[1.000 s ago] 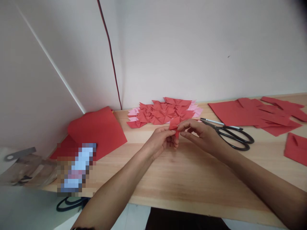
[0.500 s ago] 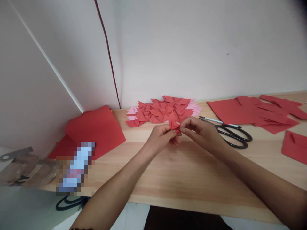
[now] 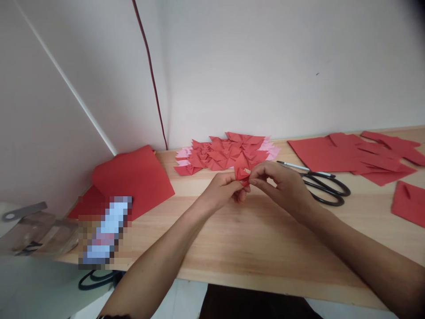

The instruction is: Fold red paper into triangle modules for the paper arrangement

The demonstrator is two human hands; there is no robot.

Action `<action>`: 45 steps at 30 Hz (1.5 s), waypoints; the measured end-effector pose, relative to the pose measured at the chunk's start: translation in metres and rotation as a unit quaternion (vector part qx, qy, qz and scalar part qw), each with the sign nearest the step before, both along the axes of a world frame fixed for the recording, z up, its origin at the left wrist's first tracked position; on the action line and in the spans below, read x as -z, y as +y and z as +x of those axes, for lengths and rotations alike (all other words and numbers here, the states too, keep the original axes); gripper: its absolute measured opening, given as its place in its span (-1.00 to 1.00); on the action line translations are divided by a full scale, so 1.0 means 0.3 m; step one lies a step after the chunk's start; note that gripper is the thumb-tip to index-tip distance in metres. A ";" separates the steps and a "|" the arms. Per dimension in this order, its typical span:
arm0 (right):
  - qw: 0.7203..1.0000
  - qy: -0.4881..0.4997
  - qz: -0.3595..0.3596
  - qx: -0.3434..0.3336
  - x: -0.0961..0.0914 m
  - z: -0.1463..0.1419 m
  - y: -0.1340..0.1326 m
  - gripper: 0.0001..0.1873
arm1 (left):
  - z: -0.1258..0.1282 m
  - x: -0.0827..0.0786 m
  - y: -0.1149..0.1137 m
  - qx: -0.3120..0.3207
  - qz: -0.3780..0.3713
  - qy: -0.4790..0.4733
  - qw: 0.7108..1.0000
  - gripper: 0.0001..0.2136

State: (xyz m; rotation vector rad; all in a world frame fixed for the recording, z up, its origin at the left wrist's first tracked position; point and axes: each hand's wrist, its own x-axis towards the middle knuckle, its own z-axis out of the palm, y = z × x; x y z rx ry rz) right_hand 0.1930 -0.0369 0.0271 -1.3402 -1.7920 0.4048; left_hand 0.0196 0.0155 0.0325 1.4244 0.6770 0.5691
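Between my two hands is a small folded piece of red paper, held up over the table. My left hand pinches its lower left part between thumb and fingers. From the right, my right hand pinches the paper's right edge with thumb and forefinger. Just behind it lies a heap of folded red paper pieces, with pink folded pieces showing at its ends. Black-handled scissors lie beside my right hand, which hides their blades. A pen rests across them.
Red paper sheets lie at the left by a blurred-out phone-like object. Cut red paper pieces and a red paper stack are at the right. A clear plastic bag sits at the left edge. The white wall rises behind the wooden table.
Both hands keep their pinch on the folded red paper, with only slight finger movement. The whole view has shifted a little.
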 end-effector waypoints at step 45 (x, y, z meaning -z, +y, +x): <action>0.986 0.080 -0.136 -0.051 0.016 0.040 0.028 -0.78 | 0.008 0.045 0.004 -0.039 0.125 0.046 0.990 -0.81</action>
